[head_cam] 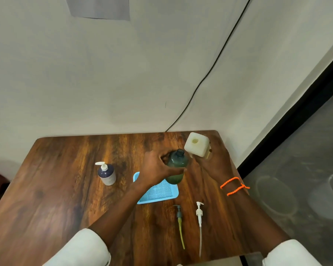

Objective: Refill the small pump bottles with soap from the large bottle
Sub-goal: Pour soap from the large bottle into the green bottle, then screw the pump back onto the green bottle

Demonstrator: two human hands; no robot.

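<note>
My left hand (155, 170) grips a small dark green bottle (176, 166) with its pump off and neck open, standing at the far edge of a blue tray (158, 194). My right hand (212, 166) holds the large whitish square bottle (196, 144), its open mouth facing up, just right of the green bottle's neck. Near me two removed pumps lie flat on the table: a grey one with a yellow-green tube (180, 223) and a white one (200, 221). A small dark blue and white pump bottle (106, 173), pump fitted, stands to the left.
The wooden table (65, 189) sits against a white wall, with its right edge beside a grey floor (296, 179). A black cable (210, 70) runs down the wall behind the table. An orange beaded band (233, 186) circles my right wrist.
</note>
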